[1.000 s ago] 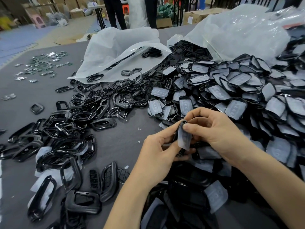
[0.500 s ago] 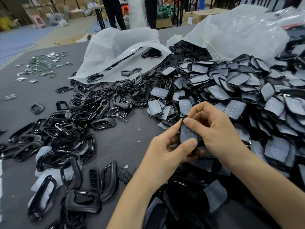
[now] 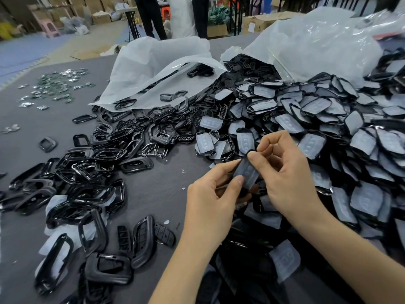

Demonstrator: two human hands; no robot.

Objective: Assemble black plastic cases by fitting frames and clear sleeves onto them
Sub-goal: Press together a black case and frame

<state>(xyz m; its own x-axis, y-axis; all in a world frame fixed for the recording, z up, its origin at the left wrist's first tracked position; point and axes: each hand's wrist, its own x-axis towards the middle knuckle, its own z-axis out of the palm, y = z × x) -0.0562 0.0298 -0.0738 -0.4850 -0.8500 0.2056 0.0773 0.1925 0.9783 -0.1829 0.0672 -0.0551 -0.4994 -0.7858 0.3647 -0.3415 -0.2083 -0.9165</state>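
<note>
Both my hands hold one small black case with a clear sleeve (image 3: 248, 174) over the grey table. My left hand (image 3: 215, 198) grips its lower end, thumb on the front face. My right hand (image 3: 287, 172) pinches its top edge between thumb and forefinger. A heap of loose glossy black frames (image 3: 87, 163) spreads across the left half of the table. To the right lies a large pile of black cases covered with clear sleeves (image 3: 328, 119).
Two white plastic bags (image 3: 157, 64) lie open at the back with parts spilling out. Small shiny packets (image 3: 57, 84) are scattered at the far left. Black frames and button pads (image 3: 140, 240) lie near the front edge. People stand behind the table.
The case has tilted from upright to slanted, and my left thumb has slid up onto its face. My right fingers shifted to its top edge.
</note>
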